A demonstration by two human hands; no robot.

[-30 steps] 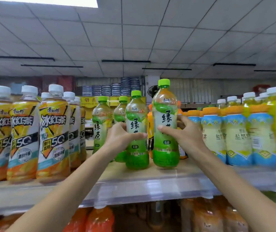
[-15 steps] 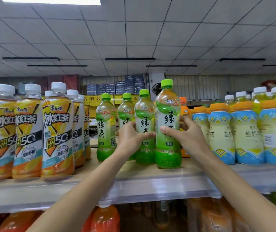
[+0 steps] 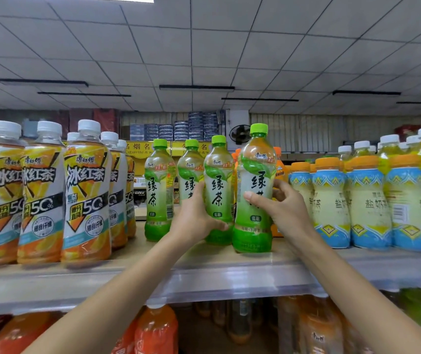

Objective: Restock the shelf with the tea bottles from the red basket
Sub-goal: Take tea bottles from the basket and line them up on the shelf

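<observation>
Green tea bottles with green caps stand in the middle of the top shelf [image 3: 229, 274]. My left hand [image 3: 194, 215] wraps around one green tea bottle [image 3: 218, 185], which stands on the shelf board. My right hand [image 3: 284, 208] grips the nearest green tea bottle [image 3: 254, 175] from its right side; that bottle stands upright on the shelf, in front of the others. Two more green tea bottles [image 3: 158, 187] stand further left and behind. The red basket is out of view.
Large iced tea bottles [image 3: 86, 195] with white caps fill the shelf's left side. Blue and cream bottles [image 3: 369, 203] with orange caps crowd the right. Orange bottles [image 3: 157, 330] sit on the lower shelf. A gap lies between the iced tea and green tea rows.
Both hands pushed their green tea bottles a little further back onto the shelf. My view moved closer and tilted slightly up.
</observation>
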